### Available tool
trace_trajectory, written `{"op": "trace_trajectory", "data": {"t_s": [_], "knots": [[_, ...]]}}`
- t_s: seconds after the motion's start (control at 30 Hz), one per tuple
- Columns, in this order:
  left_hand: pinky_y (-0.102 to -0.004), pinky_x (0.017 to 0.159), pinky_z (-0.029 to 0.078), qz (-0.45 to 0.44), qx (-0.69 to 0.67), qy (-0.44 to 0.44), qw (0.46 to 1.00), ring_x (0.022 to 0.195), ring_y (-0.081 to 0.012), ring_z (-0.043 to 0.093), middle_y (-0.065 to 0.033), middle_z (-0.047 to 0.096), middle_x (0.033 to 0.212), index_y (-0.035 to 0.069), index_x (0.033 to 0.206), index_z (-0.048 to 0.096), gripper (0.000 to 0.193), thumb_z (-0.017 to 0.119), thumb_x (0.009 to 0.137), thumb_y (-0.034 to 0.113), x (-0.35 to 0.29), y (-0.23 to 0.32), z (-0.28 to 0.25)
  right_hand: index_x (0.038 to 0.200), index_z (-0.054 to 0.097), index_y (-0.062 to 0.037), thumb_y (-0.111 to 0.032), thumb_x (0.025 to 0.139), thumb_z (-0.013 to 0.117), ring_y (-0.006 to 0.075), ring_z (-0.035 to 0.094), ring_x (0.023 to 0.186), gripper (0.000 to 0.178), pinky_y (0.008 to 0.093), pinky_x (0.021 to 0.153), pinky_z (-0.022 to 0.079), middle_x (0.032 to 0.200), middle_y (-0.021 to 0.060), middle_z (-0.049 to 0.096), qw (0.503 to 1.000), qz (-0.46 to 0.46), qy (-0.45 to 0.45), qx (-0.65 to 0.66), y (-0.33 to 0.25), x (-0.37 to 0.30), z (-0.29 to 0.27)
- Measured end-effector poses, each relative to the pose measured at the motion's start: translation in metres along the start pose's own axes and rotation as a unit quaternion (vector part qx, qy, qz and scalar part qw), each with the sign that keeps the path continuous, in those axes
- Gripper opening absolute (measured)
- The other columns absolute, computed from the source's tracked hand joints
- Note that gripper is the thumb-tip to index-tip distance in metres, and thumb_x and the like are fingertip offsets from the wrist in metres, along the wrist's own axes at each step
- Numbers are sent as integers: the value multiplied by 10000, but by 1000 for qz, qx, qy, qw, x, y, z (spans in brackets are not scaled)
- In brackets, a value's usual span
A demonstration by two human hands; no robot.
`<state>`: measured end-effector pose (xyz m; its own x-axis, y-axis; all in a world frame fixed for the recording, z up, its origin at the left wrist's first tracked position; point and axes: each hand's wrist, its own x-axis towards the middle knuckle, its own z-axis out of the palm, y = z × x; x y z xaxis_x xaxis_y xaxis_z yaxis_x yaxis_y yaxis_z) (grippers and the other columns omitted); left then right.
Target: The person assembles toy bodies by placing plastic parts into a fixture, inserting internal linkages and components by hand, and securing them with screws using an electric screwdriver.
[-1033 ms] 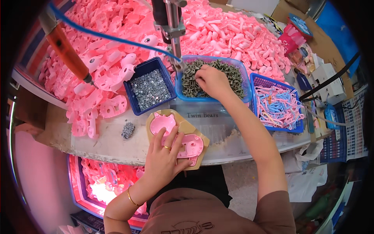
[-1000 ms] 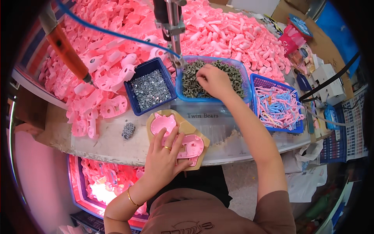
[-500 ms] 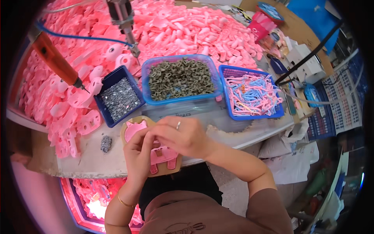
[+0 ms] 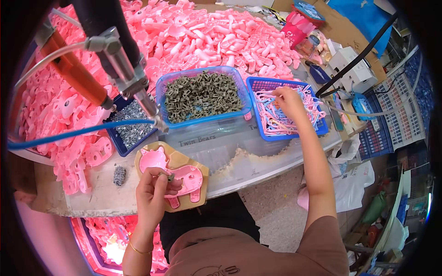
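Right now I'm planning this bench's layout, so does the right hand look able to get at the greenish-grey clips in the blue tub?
Probably yes: the right hand is at the basket beside the tub, and nothing seems to lie over the clips; only the rims come between.

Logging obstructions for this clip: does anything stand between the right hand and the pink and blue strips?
Nothing visible does. The right hand is over the pink and blue strips in the blue basket; whether it touches them is unclear.

Smooth, slightly glossy plastic shell (image 4: 189,176)
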<state>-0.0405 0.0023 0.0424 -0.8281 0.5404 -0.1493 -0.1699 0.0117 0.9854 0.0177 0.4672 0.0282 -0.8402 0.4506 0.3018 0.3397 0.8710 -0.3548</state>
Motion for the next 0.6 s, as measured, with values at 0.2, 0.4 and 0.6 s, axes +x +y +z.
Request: {"op": "trace_trajectory", "data": {"t_s": [0.2,0.4,0.6], "knots": [[-257,706,578,2,22,-15,1000,798,-151,715,-129,726,881,4,1059,566,107,502,1037,87,-2,2,4,879,725,-85,-96,742,736,341,624,960,137,430,893,511,927,122,635,985,-99,-54,-132,-1,3,13],[-244,684,571,-6,40,-18,999,766,-144,712,-136,731,863,-18,1081,587,142,514,1033,94,-1,3,-3,897,665,-28,-84,835,715,183,686,818,98,334,747,560,903,52,656,974,27,-28,221,10,21,-16],[-240,677,567,-26,59,-19,998,743,-131,699,-109,723,841,-29,1050,620,179,531,1033,125,0,6,-10,964,610,-34,-77,875,705,150,694,784,138,260,680,568,854,56,657,860,79,-27,504,-85,-3,-36]]}}
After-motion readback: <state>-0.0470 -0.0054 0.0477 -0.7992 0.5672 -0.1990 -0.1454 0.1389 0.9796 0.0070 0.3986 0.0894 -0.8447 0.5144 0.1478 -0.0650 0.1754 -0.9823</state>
